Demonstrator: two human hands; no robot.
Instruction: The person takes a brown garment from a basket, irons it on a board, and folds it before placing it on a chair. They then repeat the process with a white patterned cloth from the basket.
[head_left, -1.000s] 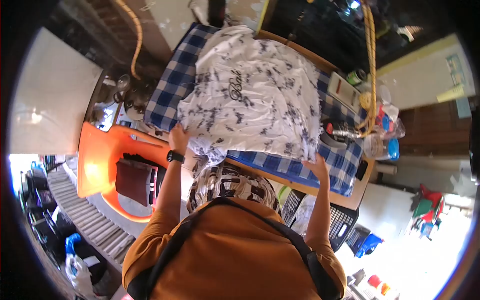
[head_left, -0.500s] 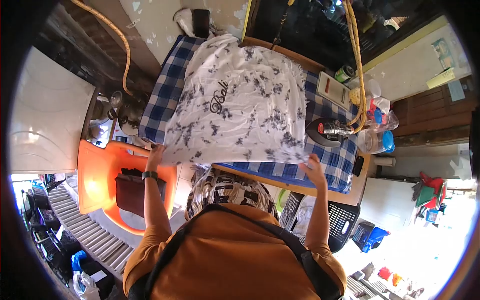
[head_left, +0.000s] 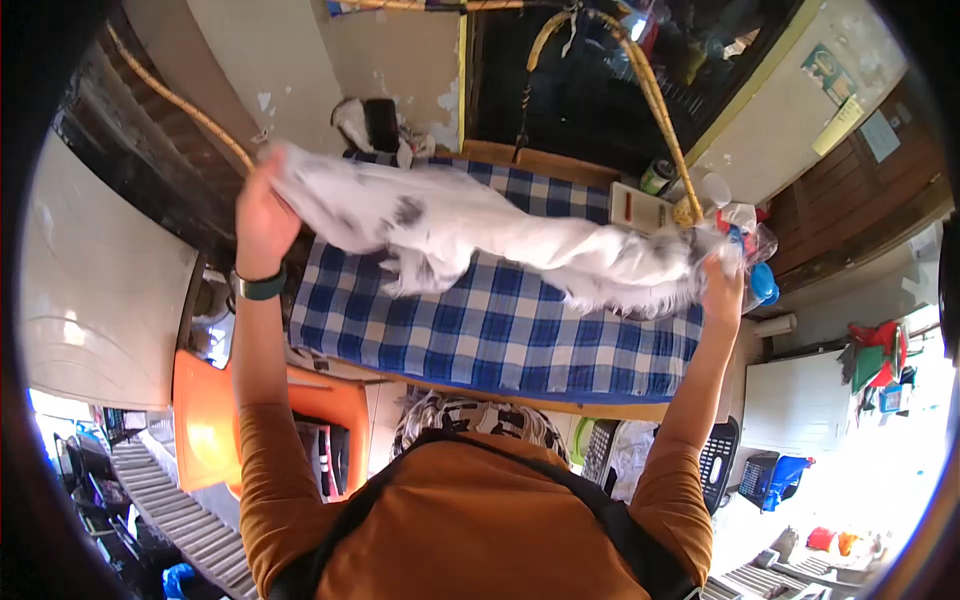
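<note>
A white sarong (head_left: 520,235) with dark blotches and a fringe is stretched in the air above the table, bunched and smeared by motion. My left hand (head_left: 266,218), raised at the left, is closed on one corner of it. At the right my right hand (head_left: 722,292) grips the other end. Beneath the sarong lies a blue-and-white checked cloth (head_left: 480,345) that covers the table. The iron is hidden from view, and so is the printed lettering.
A corded rope (head_left: 660,90) hangs over the table's right side. Near the back right stand a pale tray (head_left: 640,208), a green can (head_left: 657,177) and a blue-lidded container (head_left: 763,284). An orange chair (head_left: 205,420) is at the left, black crates (head_left: 718,460) below right.
Both hands have lifted the sarong off the table and moved up and outward. It was spread flat with its "Bali" print showing; now the checked cloth beneath is exposed.
</note>
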